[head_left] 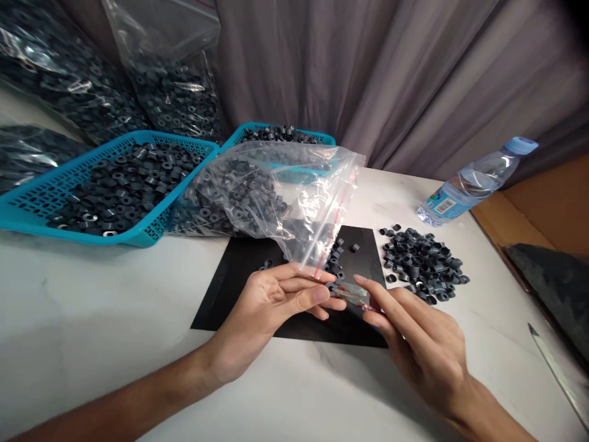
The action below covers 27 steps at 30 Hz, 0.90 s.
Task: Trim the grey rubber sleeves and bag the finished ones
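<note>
My left hand is closed, its thumb and fingers around a small dark grey ring. My right hand pinches a small, partly see-through object with reddish marks; its kind is unclear. That object's tip meets the ring between my two hands. Both hands are over a black mat, where several loose dark rings lie. Right behind my left hand, the red-striped zip edge of a clear bag full of dark rings overhangs the mat.
Two blue baskets of dark rings stand at the back left, with more filled bags behind. To the right are a heap of thin dark rings, a tilted-looking water bottle, a cardboard box and a pointed strip.
</note>
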Available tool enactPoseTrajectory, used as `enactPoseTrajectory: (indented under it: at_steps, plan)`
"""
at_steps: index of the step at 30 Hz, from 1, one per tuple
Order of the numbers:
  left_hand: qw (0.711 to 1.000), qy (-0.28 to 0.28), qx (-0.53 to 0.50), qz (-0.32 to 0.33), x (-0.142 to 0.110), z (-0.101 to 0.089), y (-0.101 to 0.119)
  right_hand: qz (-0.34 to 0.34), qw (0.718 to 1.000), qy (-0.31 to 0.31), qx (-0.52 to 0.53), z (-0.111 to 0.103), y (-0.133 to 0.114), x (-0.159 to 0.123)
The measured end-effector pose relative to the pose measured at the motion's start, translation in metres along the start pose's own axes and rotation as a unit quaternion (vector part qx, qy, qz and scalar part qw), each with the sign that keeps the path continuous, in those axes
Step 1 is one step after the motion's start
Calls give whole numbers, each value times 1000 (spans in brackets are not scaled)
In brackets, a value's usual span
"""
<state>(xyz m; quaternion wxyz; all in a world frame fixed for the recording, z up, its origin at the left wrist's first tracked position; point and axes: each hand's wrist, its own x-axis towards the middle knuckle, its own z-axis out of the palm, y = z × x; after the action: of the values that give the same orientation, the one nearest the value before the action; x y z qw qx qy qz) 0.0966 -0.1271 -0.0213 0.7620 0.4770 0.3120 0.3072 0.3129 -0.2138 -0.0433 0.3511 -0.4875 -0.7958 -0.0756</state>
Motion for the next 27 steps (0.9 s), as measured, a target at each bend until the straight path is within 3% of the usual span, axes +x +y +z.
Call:
enactPoseTrajectory:
  at_steps: [18, 27]
  plan:
    - [995, -21, -71, -61, 0, 2, 0, -55, 996, 1, -75, -5, 9, -4]
    - [992, -3, -82, -97, -3, -3, -6, -88, 988, -8, -126, -7, 10, -3]
